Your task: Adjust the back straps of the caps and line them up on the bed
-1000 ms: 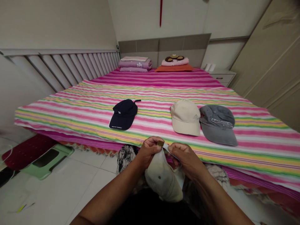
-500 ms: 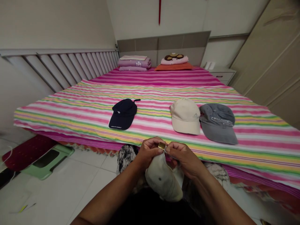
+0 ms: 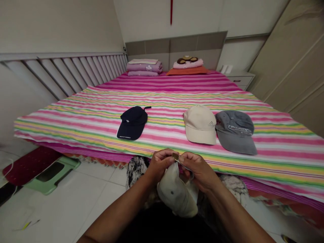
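A pale grey-green baseball cap (image 3: pixel 174 195) hangs over my lap, its back strap raised between my two hands. My left hand (image 3: pixel 160 163) pinches the strap beside a small brass-coloured metal buckle (image 3: pixel 175 156). On the other side of the buckle, my right hand (image 3: pixel 196 167) grips the strap's other part, fingers closed. Beyond them on the bed lie a navy cap (image 3: pixel 133 123) at left, a beige cap (image 3: pixel 199 125) right of centre, and a grey cap (image 3: pixel 236 131) touching the beige one.
A striped sheet (image 3: pixel 164 101) covers the bed. Folded purple bedding (image 3: pixel 144 68) and a pink pillow pile (image 3: pixel 188 64) sit by the headboard (image 3: pixel 174 47). A green stool (image 3: pixel 49 177) stands on the floor at left, and a nightstand (image 3: pixel 240 81) at the far right.
The brass buckle has tilted slightly between my fingers, so it shines less. My hands and the cap hold almost the same place.
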`<state>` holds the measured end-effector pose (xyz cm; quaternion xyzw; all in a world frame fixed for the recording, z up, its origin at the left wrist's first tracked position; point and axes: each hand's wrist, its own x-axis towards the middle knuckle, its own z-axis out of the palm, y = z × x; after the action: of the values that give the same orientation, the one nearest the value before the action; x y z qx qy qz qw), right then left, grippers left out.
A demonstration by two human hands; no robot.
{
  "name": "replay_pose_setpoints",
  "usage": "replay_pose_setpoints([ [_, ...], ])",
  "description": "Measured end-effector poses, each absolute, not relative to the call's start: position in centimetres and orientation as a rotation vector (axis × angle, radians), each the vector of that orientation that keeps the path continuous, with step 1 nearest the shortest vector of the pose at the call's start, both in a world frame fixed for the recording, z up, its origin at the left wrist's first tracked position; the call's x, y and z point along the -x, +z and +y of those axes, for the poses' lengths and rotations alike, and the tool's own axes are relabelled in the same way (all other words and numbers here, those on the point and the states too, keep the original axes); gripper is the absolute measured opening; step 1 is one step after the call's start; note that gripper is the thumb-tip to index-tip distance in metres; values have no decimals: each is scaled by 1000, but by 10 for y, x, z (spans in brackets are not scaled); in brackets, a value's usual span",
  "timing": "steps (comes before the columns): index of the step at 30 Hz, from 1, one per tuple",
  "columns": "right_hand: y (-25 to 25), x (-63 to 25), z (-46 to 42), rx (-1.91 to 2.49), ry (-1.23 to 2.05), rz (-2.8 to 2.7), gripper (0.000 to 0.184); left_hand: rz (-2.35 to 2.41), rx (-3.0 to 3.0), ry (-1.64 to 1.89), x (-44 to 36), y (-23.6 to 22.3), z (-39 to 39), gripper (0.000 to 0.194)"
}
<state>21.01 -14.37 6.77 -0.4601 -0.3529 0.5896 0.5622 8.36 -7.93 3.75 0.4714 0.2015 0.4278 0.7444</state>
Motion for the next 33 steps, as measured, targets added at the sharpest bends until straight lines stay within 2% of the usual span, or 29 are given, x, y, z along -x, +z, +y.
replay_pose_setpoints([
  [6, 69, -214, -144, 1159, 1408, -890, 32, 462, -985, 910, -83, 40, -81, 20],
  [14, 71, -215, -148, 1155, 1431, -861, 23, 497, -938, 914, -86, 38, -85, 21],
  [25, 72, -217, -147, 1186, 1380, -929, 26, 582, -970, 995, -85, 38, -85, 19],
  [33, 66, -215, -146, 1139, 1444, -899, 24, 529, -979, 919, -86, 35, -89, 21],
])
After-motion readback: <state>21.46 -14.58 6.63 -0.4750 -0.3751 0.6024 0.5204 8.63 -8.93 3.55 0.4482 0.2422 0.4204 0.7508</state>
